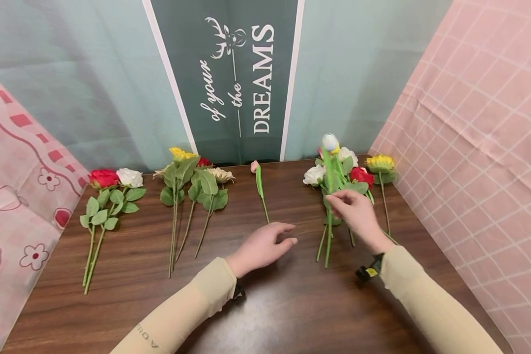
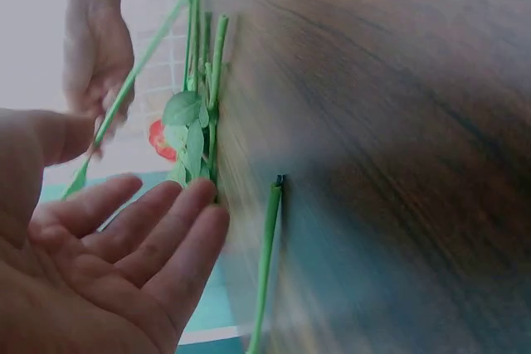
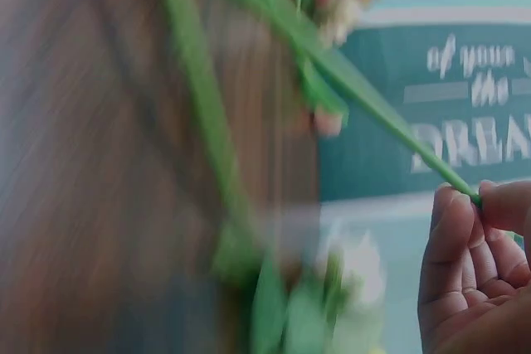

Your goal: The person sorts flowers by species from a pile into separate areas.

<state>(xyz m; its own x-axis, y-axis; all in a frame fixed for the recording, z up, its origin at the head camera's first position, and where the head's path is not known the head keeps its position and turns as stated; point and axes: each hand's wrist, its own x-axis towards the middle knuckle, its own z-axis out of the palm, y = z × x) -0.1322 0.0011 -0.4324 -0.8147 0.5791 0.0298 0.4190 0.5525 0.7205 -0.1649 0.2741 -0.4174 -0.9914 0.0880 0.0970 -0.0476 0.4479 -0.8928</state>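
My right hand (image 1: 356,216) pinches the green stem of a white tulip (image 1: 330,143) between thumb and fingertips. The bloom points up and away, blurred, above a loose pile of flowers. In the right wrist view the pinched stem (image 3: 357,93) runs slantwise from the fingertips. My left hand (image 1: 261,246) hovers over the table with fingers extended and thumb apart, holding nothing. Just beyond it lies a pink tulip (image 1: 254,167), its lower stem partly hidden by that hand. The left wrist view shows the left palm (image 2: 108,279) beside a green stem end (image 2: 270,238) on the wood.
Under the right hand lie white roses (image 1: 314,175) and a red rose (image 1: 361,176). A yellow flower (image 1: 380,163) lies at the far right. Leftward are yellow and cream flowers (image 1: 221,175), then a red rose (image 1: 103,178) and a white rose (image 1: 130,177). Cloth walls border the brown table (image 1: 137,305).
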